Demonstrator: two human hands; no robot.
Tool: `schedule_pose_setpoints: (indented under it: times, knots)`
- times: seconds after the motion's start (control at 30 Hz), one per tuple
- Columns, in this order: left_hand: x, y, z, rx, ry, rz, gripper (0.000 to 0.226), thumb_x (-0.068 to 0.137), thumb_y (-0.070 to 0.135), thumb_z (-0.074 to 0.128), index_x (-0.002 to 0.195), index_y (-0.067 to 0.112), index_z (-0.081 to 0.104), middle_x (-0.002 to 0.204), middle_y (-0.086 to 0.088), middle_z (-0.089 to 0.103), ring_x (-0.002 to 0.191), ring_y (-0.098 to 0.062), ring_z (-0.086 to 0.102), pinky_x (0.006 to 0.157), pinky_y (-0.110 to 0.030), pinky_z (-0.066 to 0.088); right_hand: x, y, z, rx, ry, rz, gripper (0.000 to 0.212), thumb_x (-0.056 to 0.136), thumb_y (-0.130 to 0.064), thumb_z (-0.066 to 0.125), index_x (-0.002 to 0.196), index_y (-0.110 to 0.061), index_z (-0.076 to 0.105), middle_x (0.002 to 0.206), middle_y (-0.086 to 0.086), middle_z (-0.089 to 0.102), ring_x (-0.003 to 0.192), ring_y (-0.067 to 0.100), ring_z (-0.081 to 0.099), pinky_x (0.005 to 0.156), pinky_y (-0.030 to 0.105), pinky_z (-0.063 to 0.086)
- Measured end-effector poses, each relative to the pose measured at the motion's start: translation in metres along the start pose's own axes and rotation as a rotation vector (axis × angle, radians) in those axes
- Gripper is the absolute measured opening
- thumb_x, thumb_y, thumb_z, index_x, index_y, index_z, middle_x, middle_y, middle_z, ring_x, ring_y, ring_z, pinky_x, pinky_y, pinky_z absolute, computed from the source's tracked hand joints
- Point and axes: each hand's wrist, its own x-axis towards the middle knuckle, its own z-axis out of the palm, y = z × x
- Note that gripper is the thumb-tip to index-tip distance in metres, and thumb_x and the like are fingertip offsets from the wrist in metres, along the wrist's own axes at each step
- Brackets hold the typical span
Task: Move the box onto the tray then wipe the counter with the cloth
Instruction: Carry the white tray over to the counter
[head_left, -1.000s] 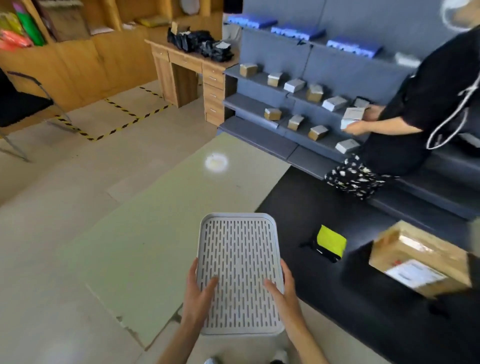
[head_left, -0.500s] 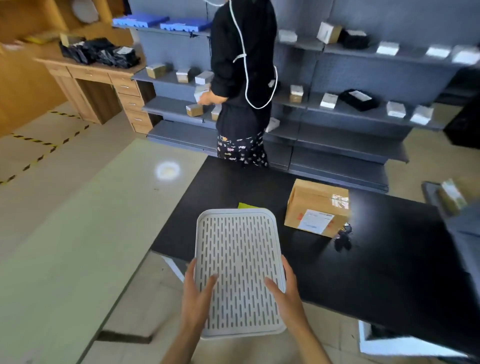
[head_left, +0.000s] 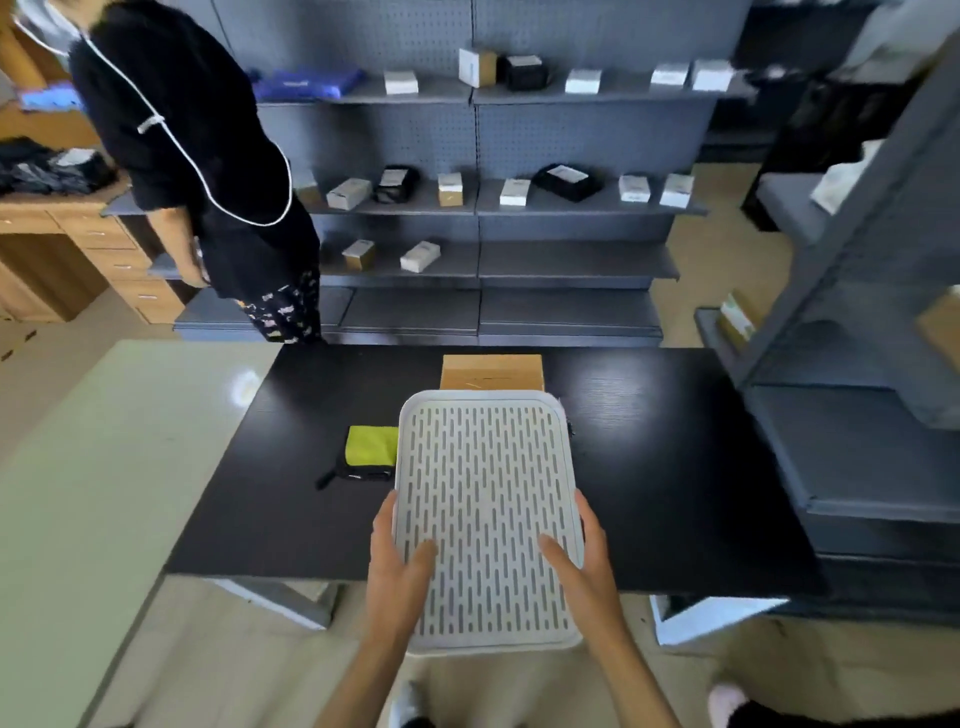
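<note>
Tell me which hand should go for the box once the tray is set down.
Probably right. Both hands grip the tray now, left hand and right hand. The box sits behind the tray's far edge, slightly toward the right, while the cloth lies on the left.

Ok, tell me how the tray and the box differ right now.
The tray is pale grey with rows of slots; the box is plain brown cardboard. The tray is held by both hands, left hand and right hand, thumbs on top, while the box rests untouched on the black counter. The tray shows in full; the box is partly hidden behind it. Both are rectangular.
</note>
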Motion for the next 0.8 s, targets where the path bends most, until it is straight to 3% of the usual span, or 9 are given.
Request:
schedule_pose_setpoints:
  times: [0.13, 0.3, 0.43, 0.53, 0.67, 0.8]
  knots:
    - [0.012, 0.018, 0.039, 0.026, -0.05, 0.017, 0.071, 0.091, 0.014, 0.062, 0.148, 0.042, 0.03, 0.142, 0.009, 0.047, 0.129, -0.016, 0.052, 0.108, -0.053, 0.047, 0.008, -0.001, -0.035, 0.02, 0.093, 0.013, 0.069, 0.097, -0.03, 0.072, 0.153, -0.05, 0.037, 0.148, -0.014, 0.043, 0.131, -0.002, 0.05, 0.1, 0.023, 0.047]
    - [0.032, 0.039, 0.093, 0.035, -0.144, 0.04, 0.07, 0.092, 0.017, 0.064, 0.15, 0.038, 0.031, 0.144, 0.009, 0.043, 0.131, -0.015, 0.049, 0.11, -0.051, 0.045, 0.029, -0.012, -0.084, 0.044, 0.178, 0.011, 0.067, 0.096, -0.036, 0.072, 0.148, -0.059, 0.037, 0.14, -0.022, 0.044, 0.125, -0.004, 0.053, 0.094, 0.023, 0.046]
    - [0.05, 0.054, 0.134, -0.004, -0.211, 0.047, 0.07, 0.093, 0.015, 0.062, 0.15, 0.04, 0.03, 0.142, 0.012, 0.044, 0.129, -0.011, 0.049, 0.109, -0.049, 0.046, 0.052, -0.019, -0.117, 0.045, 0.231, 0.01, 0.065, 0.096, -0.037, 0.071, 0.14, -0.068, 0.035, 0.138, -0.033, 0.04, 0.119, -0.018, 0.051, 0.094, 0.019, 0.044]
    - [0.068, 0.061, 0.164, -0.034, -0.259, 0.032, 0.074, 0.093, 0.016, 0.063, 0.151, 0.044, 0.026, 0.145, 0.012, 0.045, 0.13, -0.011, 0.051, 0.109, -0.05, 0.046, 0.073, -0.019, -0.139, 0.037, 0.27, 0.017, 0.066, 0.098, -0.032, 0.071, 0.142, -0.066, 0.035, 0.138, -0.034, 0.039, 0.112, -0.029, 0.048, 0.09, 0.014, 0.041]
    - [0.1, 0.069, 0.202, -0.067, -0.322, -0.008, 0.073, 0.093, 0.014, 0.062, 0.151, 0.042, 0.027, 0.148, 0.011, 0.047, 0.134, -0.014, 0.05, 0.112, -0.053, 0.044, 0.104, -0.022, -0.164, 0.011, 0.3, 0.051, 0.067, 0.098, -0.032, 0.07, 0.149, -0.059, 0.035, 0.139, -0.03, 0.041, 0.114, -0.026, 0.049, 0.097, 0.018, 0.042]
    - [0.132, 0.074, 0.24, -0.1, -0.377, -0.062, 0.07, 0.093, 0.014, 0.062, 0.149, 0.043, 0.031, 0.137, 0.022, 0.051, 0.127, -0.008, 0.054, 0.109, -0.05, 0.047, 0.135, -0.024, -0.185, -0.014, 0.346, 0.086, 0.067, 0.098, -0.032, 0.07, 0.151, -0.055, 0.037, 0.142, -0.021, 0.044, 0.126, -0.008, 0.051, 0.109, 0.032, 0.043]
